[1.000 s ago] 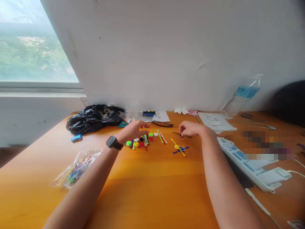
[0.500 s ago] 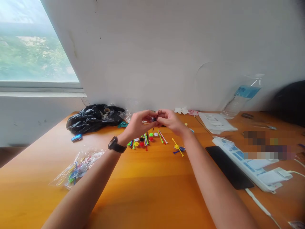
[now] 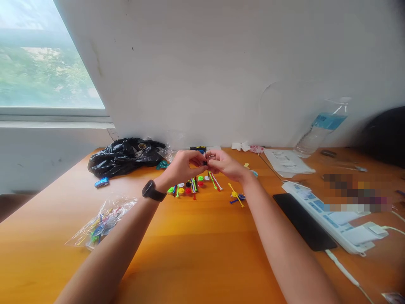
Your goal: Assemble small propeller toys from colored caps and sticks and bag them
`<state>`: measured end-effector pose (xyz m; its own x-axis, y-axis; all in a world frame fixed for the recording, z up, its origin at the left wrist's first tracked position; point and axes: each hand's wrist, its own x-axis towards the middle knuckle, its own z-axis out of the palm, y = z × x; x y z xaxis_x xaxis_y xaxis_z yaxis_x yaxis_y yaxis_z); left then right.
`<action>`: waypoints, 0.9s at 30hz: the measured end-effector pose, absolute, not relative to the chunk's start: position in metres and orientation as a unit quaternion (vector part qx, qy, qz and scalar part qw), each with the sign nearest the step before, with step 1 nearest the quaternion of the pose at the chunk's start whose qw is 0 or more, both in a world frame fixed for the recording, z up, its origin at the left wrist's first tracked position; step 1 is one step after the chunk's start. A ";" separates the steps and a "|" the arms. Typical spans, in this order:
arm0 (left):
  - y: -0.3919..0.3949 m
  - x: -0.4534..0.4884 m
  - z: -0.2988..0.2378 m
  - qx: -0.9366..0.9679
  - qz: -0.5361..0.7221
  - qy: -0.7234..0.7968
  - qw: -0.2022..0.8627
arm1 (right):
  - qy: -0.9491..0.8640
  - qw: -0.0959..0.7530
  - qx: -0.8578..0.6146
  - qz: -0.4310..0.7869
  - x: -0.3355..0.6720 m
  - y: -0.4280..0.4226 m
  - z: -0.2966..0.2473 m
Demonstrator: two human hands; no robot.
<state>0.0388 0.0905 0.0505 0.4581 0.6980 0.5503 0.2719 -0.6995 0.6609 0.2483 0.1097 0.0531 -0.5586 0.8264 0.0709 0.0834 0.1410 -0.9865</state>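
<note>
My left hand (image 3: 187, 165) and my right hand (image 3: 227, 164) meet above the far part of the table, fingertips almost touching. Between them they pinch a thin black plastic stick (image 3: 206, 154), held roughly upright, with a small dark part at its middle partly hidden by the fingers. Beneath the hands lie several small plastic pieces: a yellow disc (image 3: 181, 191), a red disc (image 3: 188, 191), a green disc (image 3: 200, 178) and thin arrow-shaped sticks (image 3: 216, 181). Nearer my right forearm, a yellow arrow (image 3: 235, 195) rests crosswise over a blue piece (image 3: 242, 197).
A clear bag of coloured parts (image 3: 106, 223) lies left of my left forearm, with a black plastic bag (image 3: 123, 158) behind. On the right are a black phone (image 3: 304, 221), a white power strip (image 3: 329, 219), papers (image 3: 287, 162) and a water bottle (image 3: 321, 131) near the wall.
The black stick has turned from slanted to nearly upright between my fingers. Both hands have shifted slightly, and a dark item behind them shows more.
</note>
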 end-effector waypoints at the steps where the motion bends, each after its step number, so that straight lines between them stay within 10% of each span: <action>1: 0.091 0.039 0.049 0.817 0.422 0.297 0.257 | -0.684 0.317 -0.342 0.561 0.247 0.110 0.051; 15: 0.087 0.048 0.020 0.865 0.217 0.330 0.309 | -0.754 0.088 -0.604 0.242 0.263 0.136 0.018; 27: 0.091 0.047 0.010 0.913 0.117 0.322 0.222 | -0.747 0.023 -0.620 0.240 0.262 0.137 0.012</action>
<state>0.0474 0.0914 0.0105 0.7655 0.6395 0.0715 0.5355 -0.6947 0.4803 0.2624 0.1369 0.0120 -0.2310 0.9366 -0.2634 0.9150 0.1172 -0.3860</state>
